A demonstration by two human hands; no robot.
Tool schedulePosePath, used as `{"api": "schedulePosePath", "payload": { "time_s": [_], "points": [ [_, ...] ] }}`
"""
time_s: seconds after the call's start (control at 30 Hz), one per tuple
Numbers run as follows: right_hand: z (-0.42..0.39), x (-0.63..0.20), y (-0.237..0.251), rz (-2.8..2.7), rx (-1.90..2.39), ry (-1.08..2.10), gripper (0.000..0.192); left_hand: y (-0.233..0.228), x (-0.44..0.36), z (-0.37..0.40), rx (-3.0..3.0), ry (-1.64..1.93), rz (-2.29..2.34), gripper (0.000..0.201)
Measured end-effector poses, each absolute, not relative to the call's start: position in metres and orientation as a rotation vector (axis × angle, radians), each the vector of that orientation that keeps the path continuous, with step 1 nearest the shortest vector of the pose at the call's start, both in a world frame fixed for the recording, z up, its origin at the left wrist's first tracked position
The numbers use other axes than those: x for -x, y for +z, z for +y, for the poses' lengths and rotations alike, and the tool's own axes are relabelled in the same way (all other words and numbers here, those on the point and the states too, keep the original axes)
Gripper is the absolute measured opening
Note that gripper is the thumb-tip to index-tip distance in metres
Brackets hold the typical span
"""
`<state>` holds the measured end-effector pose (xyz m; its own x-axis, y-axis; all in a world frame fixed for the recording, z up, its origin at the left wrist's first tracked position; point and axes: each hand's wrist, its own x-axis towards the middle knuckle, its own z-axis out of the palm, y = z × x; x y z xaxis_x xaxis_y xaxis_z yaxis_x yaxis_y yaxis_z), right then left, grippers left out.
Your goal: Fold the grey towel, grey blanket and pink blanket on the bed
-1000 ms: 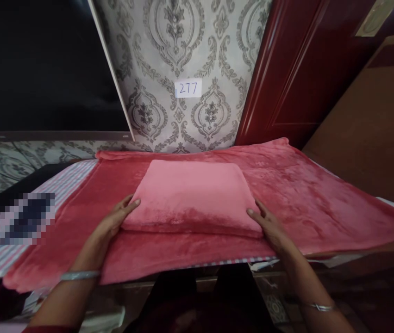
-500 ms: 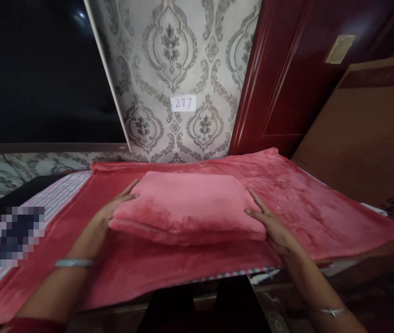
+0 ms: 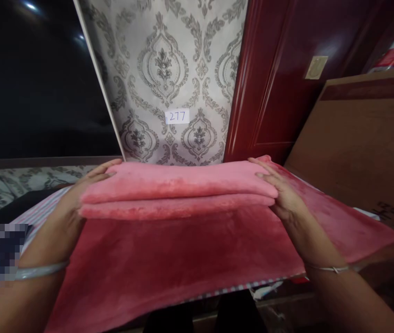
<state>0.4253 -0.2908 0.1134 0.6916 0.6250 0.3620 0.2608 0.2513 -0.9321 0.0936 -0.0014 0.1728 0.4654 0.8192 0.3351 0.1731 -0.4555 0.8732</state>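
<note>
Folded pink blanket [image 3: 178, 192] held up between both hands over the spread red blanket [image 3: 169, 263].

Head view: the left hand [image 3: 78, 196] clasped the bundle's left end, thumb on top and fingers hidden underneath; the right hand [image 3: 280, 194] gripped the right end likewise, thumb over the top layer. The bundle hung level, clear of the red blanket covering the table, before the patterned wallpaper [image 3: 169, 69]. Judged from this, an even grip under both ends and level wrists should stop the layers from sliding apart.
</note>
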Motion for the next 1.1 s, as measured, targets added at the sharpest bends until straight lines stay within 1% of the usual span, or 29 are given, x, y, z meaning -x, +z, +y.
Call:
{"api": "schedulePosePath", "payload": {
  "time_s": [0.07, 0.13, 0.23, 0.3, 0.4, 0.6, 0.77, 0.9, 1.0, 1.1],
  "points": [
    [-0.289, -0.431, 0.103, -0.812, 1.316, 0.290, 0.069, 0.171, -0.094, -0.006, -1.764, 1.003, 0.831, 0.059],
    [-0.289, -0.432, 0.078, -0.807, 1.332, 0.315, 0.073, 0.148, -0.092, -0.009, -1.646, 0.956, 0.850, 0.075],
    [-0.293, -0.428, 0.023, -0.813, 1.458, 0.456, 0.078, 0.087, -0.084, -0.008, -1.522, 0.725, 0.919, 0.105],
    [-0.295, -0.424, -0.010, -0.819, 1.527, 0.553, 0.083, 0.047, -0.079, -0.006, -1.450, 0.618, 0.997, 0.116],
    [-0.299, -0.420, -0.035, -0.814, 1.526, 0.618, 0.080, 0.016, -0.074, -0.003, -1.446, 0.625, 1.017, 0.114],
    [-0.300, -0.421, -0.035, -0.836, 1.525, 0.603, 0.080, 0.024, -0.073, -0.002, -1.475, 0.567, 0.990, 0.113],
    [-0.298, -0.418, -0.037, -0.828, 1.521, 0.596, 0.084, 0.016, -0.069, 0.002, -1.545, 0.575, 0.985, 0.103],
    [-0.300, -0.420, -0.034, -0.888, 1.556, 0.597, 0.086, 0.008, -0.061, 0.021, -1.639, 0.516, 0.991, 0.095],
    [-0.302, -0.435, -0.028, -0.970, 1.658, 0.606, 0.085, 0.015, -0.067, 0.041, -1.936, 0.619, 1.066, 0.088],
    [-0.292, -0.459, -0.015, -0.970, 1.820, 0.531, 0.082, 0.036, -0.101, 0.045, -2.395, 0.771, 1.048, 0.078]
  ]
}}
